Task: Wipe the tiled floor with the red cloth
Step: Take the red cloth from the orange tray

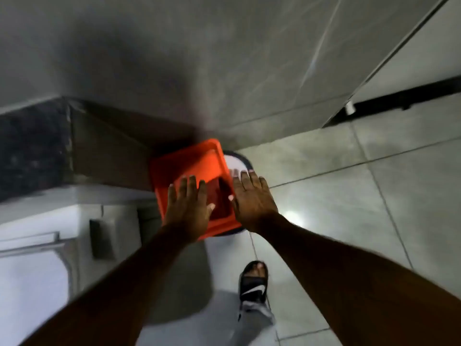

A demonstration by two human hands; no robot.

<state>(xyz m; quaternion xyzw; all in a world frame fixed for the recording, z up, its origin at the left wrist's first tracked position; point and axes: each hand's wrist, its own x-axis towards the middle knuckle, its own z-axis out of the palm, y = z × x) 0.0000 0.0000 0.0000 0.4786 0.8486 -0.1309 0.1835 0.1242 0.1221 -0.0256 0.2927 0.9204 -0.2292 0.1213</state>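
Both hands reaching down, fingers spread, nothing gripped: left hand (188, 208) and right hand (252, 201) over the orange bucket (189, 168). Dark red cloth (222, 198) lies inside, toward 5 o'clock (likely soaking). Fetching step; next, grab it, then wipe the tiled floor (349, 196).

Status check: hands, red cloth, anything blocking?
Left hand and right hand open, empty, reaching over orange bucket. Dark red mass inside, possibly the cloth. Tiled floor untouched.
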